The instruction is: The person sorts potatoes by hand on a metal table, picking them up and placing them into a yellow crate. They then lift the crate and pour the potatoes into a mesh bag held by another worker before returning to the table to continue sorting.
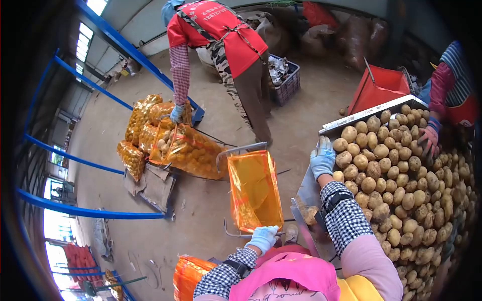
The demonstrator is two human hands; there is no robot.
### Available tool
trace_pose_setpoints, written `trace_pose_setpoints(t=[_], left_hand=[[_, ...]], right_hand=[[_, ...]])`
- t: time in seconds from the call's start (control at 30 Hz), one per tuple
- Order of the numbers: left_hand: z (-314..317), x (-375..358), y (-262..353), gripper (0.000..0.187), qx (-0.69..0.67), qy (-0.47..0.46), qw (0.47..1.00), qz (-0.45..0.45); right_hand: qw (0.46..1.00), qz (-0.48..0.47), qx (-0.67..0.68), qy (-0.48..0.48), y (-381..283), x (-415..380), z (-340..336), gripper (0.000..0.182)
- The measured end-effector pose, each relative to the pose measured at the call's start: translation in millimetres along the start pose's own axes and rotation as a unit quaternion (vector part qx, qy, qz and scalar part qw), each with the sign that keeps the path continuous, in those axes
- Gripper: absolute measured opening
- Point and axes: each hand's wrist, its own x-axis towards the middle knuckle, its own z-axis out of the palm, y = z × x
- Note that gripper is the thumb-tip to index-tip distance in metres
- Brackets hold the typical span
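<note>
**Potatoes at the sorting table, mesh bag waiting open**

The right hand (322,159), in a pale blue glove, is resting flat on the near edge of the potato pile (401,190), fingers spread and lying over a couple of potatoes at the top of the metal chute (305,193) — it is not gripping any of them. The potatoes are lying heaped across the sorting table (351,119), filling it from the chute out to the far rim. One lone potato (311,214) is sitting lower down in the chute.

The left hand (263,238), gloved the same, is closed around the near rim of the orange mesh bag (253,190), which is hanging open on a wire frame just beside the chute's lower end.

Across the table another person's hand in a pink glove (428,140) is reaching into the pile. Further off, a person in a red apron (221,35) is bending over — one gloved hand on a stack of filled mesh sacks (170,143) lying on the concrete floor. A red bin (379,88) is standing behind the table, and a dark plastic crate (286,83) beyond it.
</note>
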Motion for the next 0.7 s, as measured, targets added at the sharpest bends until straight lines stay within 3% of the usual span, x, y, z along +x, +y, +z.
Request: trace_pose_setpoints(t=[0.3, 0.57, 0.63, 0.7], left_hand=[[-46.8, 70.5, -14.3, 0.023, 0.215, -0.09, 0.955, 0.181], [-75.0, 114.5, 1.3, 0.023, 0.207, -0.04, 0.944, 0.255], [-80.1, 116.1, 1.3, 0.031, 0.179, -0.056, 0.951, 0.247], [-90.1, 117.5, -2.2, 0.032, 0.179, -0.028, 0.939, 0.292]], right_hand=[[1.0, -0.008, 0.002, 0.011, 0.3, -0.7, -2.7, 0.06], [0.999, -0.011, 0.024, 0.04, 3.7, 0.0, 3.3, 0.052], [0.998, -0.023, 0.008, 0.053, 3.1, -0.1, 3.1, 0.051], [1.0, 0.009, 0.023, 0.018, -0.2, 1.0, -4.1, 0.052]])
